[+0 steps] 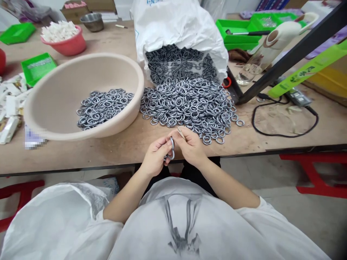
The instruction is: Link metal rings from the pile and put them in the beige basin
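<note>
My left hand (157, 155) is closed around grey rings (172, 147) at the table's front edge. One ring stands on edge between thumb and fingers, and more show below it. Pressed close on the right, my right hand (192, 147) pinches a thin, tan, flat-looking tool (181, 134) whose exact kind I cannot make out. Its far end is hidden by the fingers. Just beyond both hands spreads a heap of loose grey rings (189, 103), spilling from a white sack (179, 27) lying on its side. A large beige basin (56, 101) at left holds more such rings (104, 108).
A black slanted bar (287, 54) rises at right, near a black cable (284, 135) and a clear bottle (253, 68). Green trays (235, 27) stand behind. White plastic pieces (11, 104) and a red bowl (70, 43) are at left. Red stools (311, 175) flank me below.
</note>
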`<move>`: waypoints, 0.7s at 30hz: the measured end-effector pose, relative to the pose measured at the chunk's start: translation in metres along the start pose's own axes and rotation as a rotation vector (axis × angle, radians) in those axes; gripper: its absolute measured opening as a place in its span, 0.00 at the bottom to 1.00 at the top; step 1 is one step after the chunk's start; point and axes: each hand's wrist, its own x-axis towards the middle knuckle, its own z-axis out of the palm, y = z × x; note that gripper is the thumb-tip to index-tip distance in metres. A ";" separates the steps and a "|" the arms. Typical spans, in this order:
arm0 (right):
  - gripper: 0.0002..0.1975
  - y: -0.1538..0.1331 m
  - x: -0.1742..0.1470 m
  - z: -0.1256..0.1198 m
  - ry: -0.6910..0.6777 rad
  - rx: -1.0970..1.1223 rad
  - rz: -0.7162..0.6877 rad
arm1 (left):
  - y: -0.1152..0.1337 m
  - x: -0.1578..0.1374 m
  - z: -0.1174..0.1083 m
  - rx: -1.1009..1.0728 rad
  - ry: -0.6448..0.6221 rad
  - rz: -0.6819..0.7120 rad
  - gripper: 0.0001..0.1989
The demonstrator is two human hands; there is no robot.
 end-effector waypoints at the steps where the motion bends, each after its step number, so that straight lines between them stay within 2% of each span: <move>1: 0.18 -0.001 0.000 -0.003 -0.008 -0.016 0.018 | 0.001 0.000 0.000 0.018 -0.006 0.006 0.19; 6: 0.20 -0.007 -0.008 -0.020 -0.139 -0.294 -0.114 | 0.006 0.000 -0.002 0.053 0.006 0.016 0.18; 12: 0.22 -0.011 -0.014 -0.023 -0.150 -0.473 -0.191 | 0.013 -0.001 -0.002 0.066 0.017 -0.007 0.17; 15: 0.23 -0.009 -0.012 -0.024 -0.160 -0.482 -0.170 | 0.011 -0.003 -0.005 0.114 -0.017 -0.009 0.18; 19: 0.23 -0.005 -0.005 -0.030 -0.129 -0.472 -0.066 | 0.005 -0.011 -0.008 0.213 -0.133 -0.030 0.20; 21: 0.23 -0.002 -0.004 -0.033 -0.089 -0.418 -0.028 | 0.014 -0.017 -0.010 0.236 -0.114 0.007 0.20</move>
